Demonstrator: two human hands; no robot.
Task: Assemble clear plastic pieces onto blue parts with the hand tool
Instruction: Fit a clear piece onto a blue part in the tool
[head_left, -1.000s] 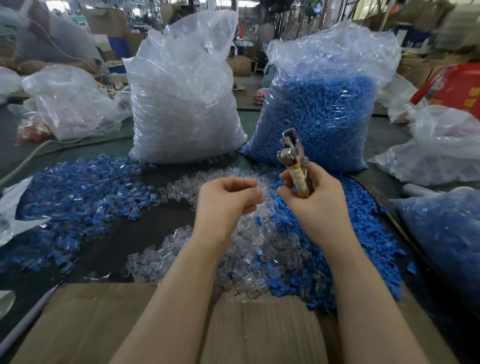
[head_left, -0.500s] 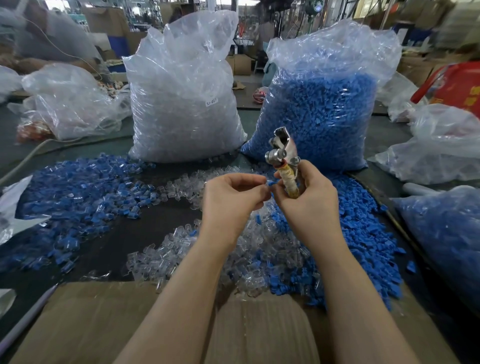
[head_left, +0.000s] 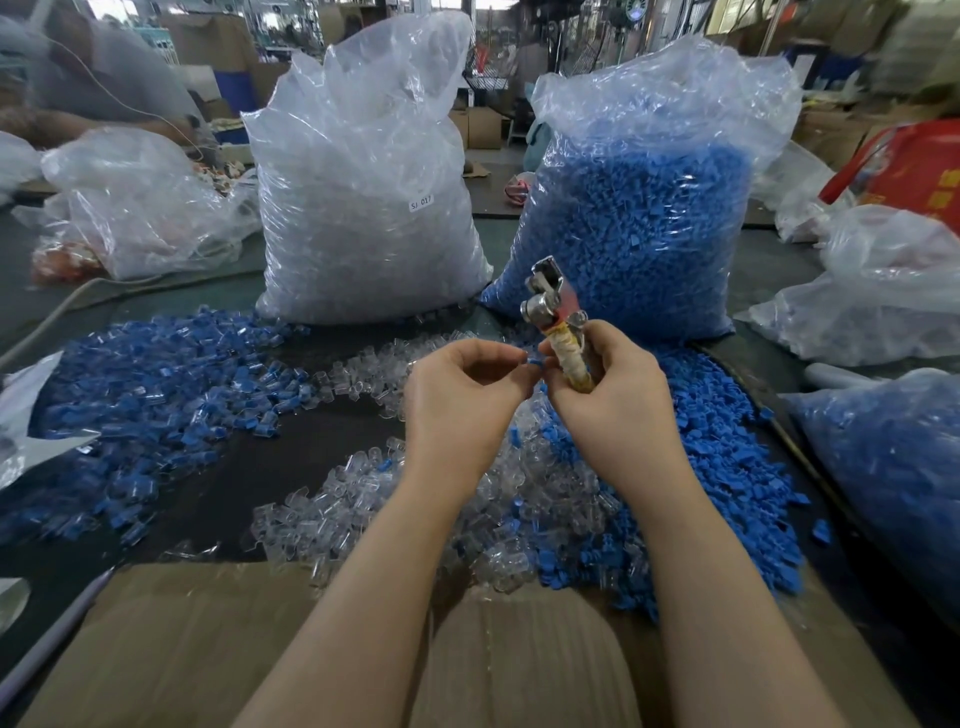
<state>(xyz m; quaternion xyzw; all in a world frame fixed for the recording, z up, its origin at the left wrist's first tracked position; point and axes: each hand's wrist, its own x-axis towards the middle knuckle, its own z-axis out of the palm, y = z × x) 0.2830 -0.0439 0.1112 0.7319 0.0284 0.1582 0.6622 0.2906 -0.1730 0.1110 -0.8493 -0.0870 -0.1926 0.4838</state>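
My right hand (head_left: 610, 400) grips the wrapped handle of the metal hand tool (head_left: 553, 312), whose jaws point up and away. My left hand (head_left: 462, 400) has its fingers curled, and between its fingertips and my right thumb sits a small blue part (head_left: 535, 362). Both hands hover above a loose heap of clear plastic pieces (head_left: 519, 499). A heap of loose blue parts (head_left: 727, 467) lies to the right of it. On the left lies a spread of assembled blue-and-clear pieces (head_left: 156, 379).
A tall bag of clear pieces (head_left: 363, 208) and a tall bag of blue parts (head_left: 639, 218) stand behind the heaps. More bags lie at far left (head_left: 140, 208) and right (head_left: 893, 467). A cardboard sheet (head_left: 208, 649) covers the near edge.
My hands have come together and drifted left; the left fingertips now meet the right thumb at a small blue part. The tool has moved left with my right hand.
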